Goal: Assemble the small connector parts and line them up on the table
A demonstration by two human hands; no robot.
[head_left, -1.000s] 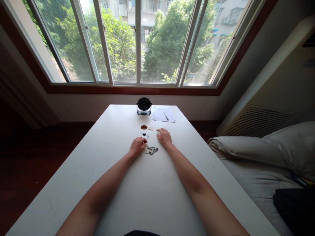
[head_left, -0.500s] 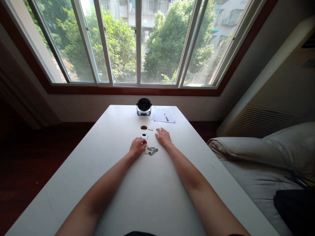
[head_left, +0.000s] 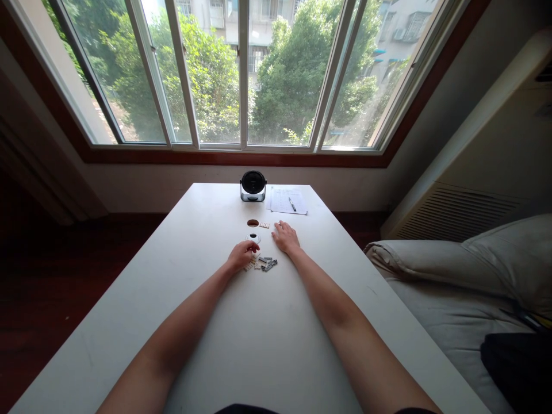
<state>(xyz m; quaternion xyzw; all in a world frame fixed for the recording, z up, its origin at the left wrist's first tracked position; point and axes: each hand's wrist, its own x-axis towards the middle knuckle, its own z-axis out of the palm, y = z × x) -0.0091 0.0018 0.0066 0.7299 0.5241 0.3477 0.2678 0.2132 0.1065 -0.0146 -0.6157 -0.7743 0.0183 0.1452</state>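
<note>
My left hand [head_left: 244,254] is above the white table with its fingers curled together; whatever they may pinch is too small to make out. Beneath and beside it lie small tan pieces [head_left: 250,264]. Just to the right is a loose pile of small grey pieces [head_left: 269,264], like toy building bricks. My right hand [head_left: 285,236] rests farther forward on the table, its fingers stretched out and slightly spread. Its fingertips are beside a small pale piece [head_left: 276,224], partly covered. A flat tan piece with rows of dots [head_left: 264,225] lies left of those fingertips.
A round hole [head_left: 252,223] opens in the white table [head_left: 267,339], with a white ring-shaped cover [head_left: 253,237] nearer me. Toward the window stand a small black fan [head_left: 253,184] and papers [head_left: 280,201] with a pen [head_left: 292,204]. A sofa [head_left: 431,270] is on the right.
My left hand has shifted slightly left and up, uncovering more of the tan pieces below it. My right hand stays in almost the same place, with its fingertips a little farther forward.
</note>
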